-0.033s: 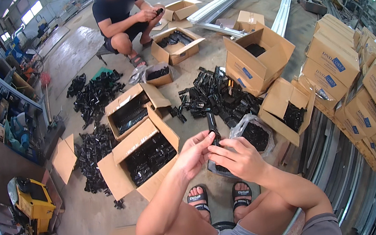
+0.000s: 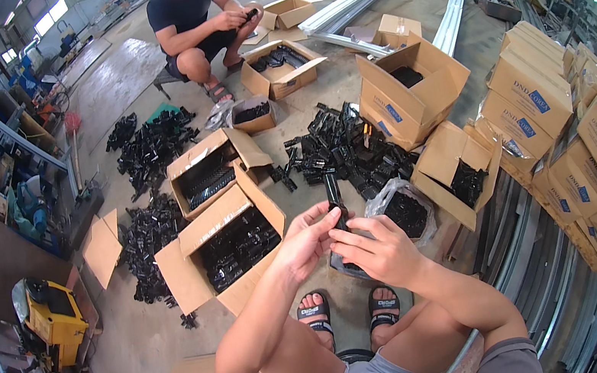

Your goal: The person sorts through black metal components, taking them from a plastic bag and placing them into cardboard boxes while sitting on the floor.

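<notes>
Both of my hands meet in front of me, above my sandalled feet, around one glossy black tube-shaped part (image 2: 332, 188). My left hand (image 2: 308, 240) pinches it between thumb and fingers, and its far end points up and away from me. From the other side, the fingers of my right hand (image 2: 381, 250) close on its lower end, which they partly cover. Below them sits a plastic-lined container (image 2: 351, 270), mostly hidden by my right hand. Beside it is a clear bag of small black parts (image 2: 407, 215). An open carton (image 2: 241, 294) packed with black parts stands left of my hands.
A loose pile of black parts (image 2: 343, 150) lies ahead, with another heap (image 2: 153, 243) on the left. Open cartons (image 2: 427, 94) stand around them. A co-worker (image 2: 187, 33) squats opposite, handling a small black part. Stacked cartons (image 2: 529, 102) and long metal bars (image 2: 513, 255) line the right.
The upper end of the black part has tipped slightly to the left in my hands. Otherwise the scene looks the same.
</notes>
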`<move>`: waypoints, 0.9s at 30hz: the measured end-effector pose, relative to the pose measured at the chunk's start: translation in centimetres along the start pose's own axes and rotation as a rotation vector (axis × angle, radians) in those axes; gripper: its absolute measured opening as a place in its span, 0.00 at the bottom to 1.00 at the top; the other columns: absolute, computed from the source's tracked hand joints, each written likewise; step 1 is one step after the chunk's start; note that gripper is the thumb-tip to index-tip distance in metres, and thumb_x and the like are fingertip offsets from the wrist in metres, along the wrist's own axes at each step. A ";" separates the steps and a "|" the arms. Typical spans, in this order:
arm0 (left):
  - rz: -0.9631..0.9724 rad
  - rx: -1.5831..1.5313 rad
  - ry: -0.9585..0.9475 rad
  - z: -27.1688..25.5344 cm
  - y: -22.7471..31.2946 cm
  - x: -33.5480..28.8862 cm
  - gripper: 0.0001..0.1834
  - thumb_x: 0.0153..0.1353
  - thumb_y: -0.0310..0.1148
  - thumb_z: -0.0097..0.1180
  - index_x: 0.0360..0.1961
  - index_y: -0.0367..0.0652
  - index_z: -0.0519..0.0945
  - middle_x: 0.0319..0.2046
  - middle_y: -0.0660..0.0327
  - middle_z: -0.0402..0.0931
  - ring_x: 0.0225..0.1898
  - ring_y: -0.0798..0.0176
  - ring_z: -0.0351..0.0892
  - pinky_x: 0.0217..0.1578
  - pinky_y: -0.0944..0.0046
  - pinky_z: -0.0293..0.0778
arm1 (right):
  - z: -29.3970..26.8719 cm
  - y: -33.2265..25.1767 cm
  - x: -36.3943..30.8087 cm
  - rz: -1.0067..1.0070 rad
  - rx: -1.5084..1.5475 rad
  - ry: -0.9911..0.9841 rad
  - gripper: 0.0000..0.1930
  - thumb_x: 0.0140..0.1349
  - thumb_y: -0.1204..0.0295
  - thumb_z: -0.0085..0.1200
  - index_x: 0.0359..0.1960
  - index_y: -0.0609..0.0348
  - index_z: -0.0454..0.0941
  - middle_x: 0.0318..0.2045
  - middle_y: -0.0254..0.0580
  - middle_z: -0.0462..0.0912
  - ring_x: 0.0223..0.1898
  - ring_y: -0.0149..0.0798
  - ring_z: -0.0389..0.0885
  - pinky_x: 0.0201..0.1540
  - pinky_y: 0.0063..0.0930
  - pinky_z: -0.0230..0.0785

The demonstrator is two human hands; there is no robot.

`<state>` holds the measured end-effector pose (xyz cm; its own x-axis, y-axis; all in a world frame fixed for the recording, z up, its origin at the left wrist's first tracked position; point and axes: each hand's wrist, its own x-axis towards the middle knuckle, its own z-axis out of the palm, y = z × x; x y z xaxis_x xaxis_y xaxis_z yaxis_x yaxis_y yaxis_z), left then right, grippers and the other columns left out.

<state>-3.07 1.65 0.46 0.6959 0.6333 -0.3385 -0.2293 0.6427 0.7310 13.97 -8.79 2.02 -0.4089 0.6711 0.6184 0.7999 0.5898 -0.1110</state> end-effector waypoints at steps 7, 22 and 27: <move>0.122 0.281 -0.050 1.3 -0.3 -0.7 0.25 0.62 0.24 0.65 0.60 0.39 0.73 0.47 0.57 0.83 0.47 0.66 0.83 0.51 0.65 0.79 | -0.2 2.6 0.1 0.875 0.888 0.272 0.29 0.61 0.71 0.67 0.62 0.66 0.71 0.50 0.51 0.83 0.47 0.36 0.83 0.50 0.28 0.75; 0.247 0.639 -0.060 2.5 -2.8 -0.2 0.28 0.59 0.19 0.66 0.59 0.35 0.70 0.48 0.53 0.82 0.51 0.66 0.81 0.52 0.65 0.78 | -0.5 2.9 -1.7 1.146 1.195 0.284 0.20 0.64 0.75 0.63 0.57 0.68 0.76 0.43 0.40 0.83 0.44 0.29 0.81 0.47 0.23 0.76; 0.209 0.669 -0.054 3.2 -2.6 -1.0 0.31 0.56 0.20 0.69 0.59 0.38 0.69 0.46 0.54 0.83 0.49 0.66 0.81 0.50 0.64 0.79 | 0.0 3.1 -1.9 1.110 1.238 0.240 0.20 0.64 0.74 0.63 0.56 0.68 0.76 0.43 0.40 0.83 0.43 0.29 0.81 0.48 0.25 0.76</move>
<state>-0.95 -2.06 0.77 0.7198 0.6813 -0.1335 0.0936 0.0953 0.9910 17.23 -8.25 0.53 0.2428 0.9658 -0.0906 -0.2158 -0.0373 -0.9757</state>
